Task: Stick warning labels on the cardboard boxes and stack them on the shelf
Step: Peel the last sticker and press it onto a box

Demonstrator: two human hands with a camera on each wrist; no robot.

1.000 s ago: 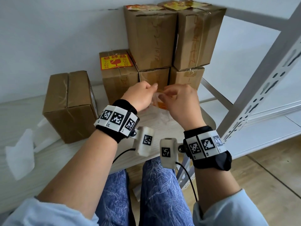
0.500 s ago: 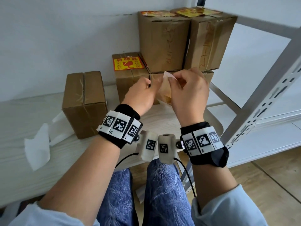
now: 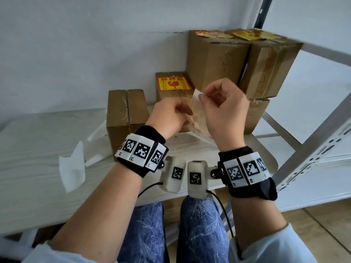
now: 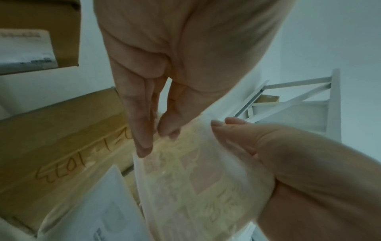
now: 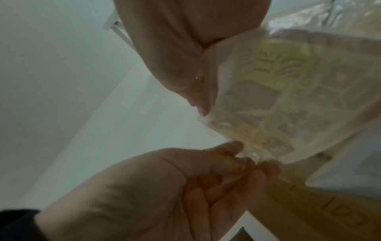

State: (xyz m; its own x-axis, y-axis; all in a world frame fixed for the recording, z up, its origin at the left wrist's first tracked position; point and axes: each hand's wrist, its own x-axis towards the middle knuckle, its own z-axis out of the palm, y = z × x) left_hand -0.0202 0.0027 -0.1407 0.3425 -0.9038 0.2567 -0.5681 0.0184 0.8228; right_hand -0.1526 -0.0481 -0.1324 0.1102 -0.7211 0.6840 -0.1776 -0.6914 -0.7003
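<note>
Both hands hold up a translucent warning label sheet (image 3: 197,115) with yellow and red print, above the table in front of the boxes. My left hand (image 3: 187,112) pinches its left edge; in the left wrist view the left hand (image 4: 159,138) comes down from the top onto the label sheet (image 4: 195,179). My right hand (image 3: 202,96) pinches the upper corner, and in the right wrist view the right hand (image 5: 203,106) grips the label sheet (image 5: 278,106). An unlabelled cardboard box (image 3: 127,111) stands to the left. A box with a yellow label (image 3: 172,84) stands behind the hands.
Several labelled boxes (image 3: 237,61) are stacked at the back right against the wall. White backing papers (image 3: 73,168) lie on the wooden table (image 3: 28,149) at the left. The grey metal shelf post (image 3: 313,139) slants up at the right.
Both hands have lifted the label sheet off the table. The right hand now pinches its upper corner higher than the left.
</note>
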